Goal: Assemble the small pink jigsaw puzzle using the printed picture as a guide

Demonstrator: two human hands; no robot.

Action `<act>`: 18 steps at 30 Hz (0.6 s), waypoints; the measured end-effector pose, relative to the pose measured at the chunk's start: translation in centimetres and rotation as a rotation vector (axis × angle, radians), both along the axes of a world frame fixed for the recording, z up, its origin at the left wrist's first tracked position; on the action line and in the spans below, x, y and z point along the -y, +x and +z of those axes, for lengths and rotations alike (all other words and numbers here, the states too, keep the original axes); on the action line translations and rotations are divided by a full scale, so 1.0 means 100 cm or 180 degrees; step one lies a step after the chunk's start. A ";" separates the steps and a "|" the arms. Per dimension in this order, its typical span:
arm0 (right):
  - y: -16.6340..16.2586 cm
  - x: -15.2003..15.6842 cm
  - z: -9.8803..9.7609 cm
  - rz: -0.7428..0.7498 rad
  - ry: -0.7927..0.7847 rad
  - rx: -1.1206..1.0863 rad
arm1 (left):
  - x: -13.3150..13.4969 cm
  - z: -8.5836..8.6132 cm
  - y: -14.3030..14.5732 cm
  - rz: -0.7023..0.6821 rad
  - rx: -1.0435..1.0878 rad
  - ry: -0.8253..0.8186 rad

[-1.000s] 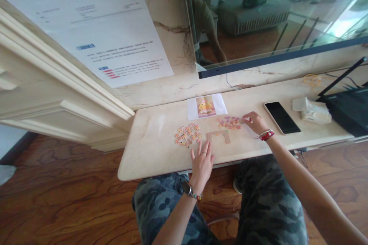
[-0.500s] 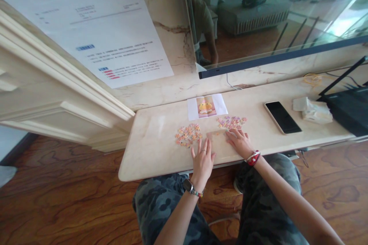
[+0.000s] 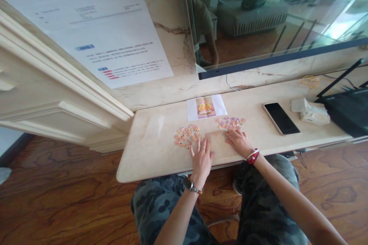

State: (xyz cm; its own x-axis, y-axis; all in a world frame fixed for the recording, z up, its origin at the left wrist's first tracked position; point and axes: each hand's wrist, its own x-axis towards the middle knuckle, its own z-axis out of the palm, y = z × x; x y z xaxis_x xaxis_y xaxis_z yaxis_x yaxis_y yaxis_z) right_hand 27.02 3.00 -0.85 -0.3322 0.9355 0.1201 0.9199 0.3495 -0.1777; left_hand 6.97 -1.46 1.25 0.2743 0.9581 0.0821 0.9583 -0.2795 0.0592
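My left hand (image 3: 201, 160) lies flat and open on the marble shelf (image 3: 149, 149), fingers just below a loose pile of orange and pink puzzle pieces (image 3: 186, 135). My right hand (image 3: 238, 141) rests on the joined corner of the puzzle (image 3: 215, 134), fingers stretched flat over it and covering most of it. A second pile of pink puzzle pieces (image 3: 230, 122) lies just beyond my right hand. A reference picture on white paper (image 3: 206, 107) sits behind both piles.
A black phone (image 3: 281, 118) lies to the right, then crumpled tissue (image 3: 310, 111) and a black router (image 3: 347, 108) at the far right. A glass panel and a wall poster rise behind the shelf. My camouflage-clad knees are under the front edge.
My right hand came back from the pink pile at the right and settled on the joined puzzle corner. My left hand barely shifted.
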 end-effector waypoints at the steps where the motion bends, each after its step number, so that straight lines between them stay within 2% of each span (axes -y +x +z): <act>1: 0.000 0.000 0.000 0.0005 -0.0008 -0.0001 | 0.000 0.000 0.000 -0.0002 -0.0001 0.0006; 12: 0.004 -0.001 -0.005 -0.0032 0.0102 -0.0178 | 0.000 0.003 -0.001 -0.0058 -0.0031 0.0041; 18: 0.046 -0.017 -0.008 -0.0784 0.0523 -0.0613 | 0.003 0.005 -0.003 -0.0047 -0.0051 0.0072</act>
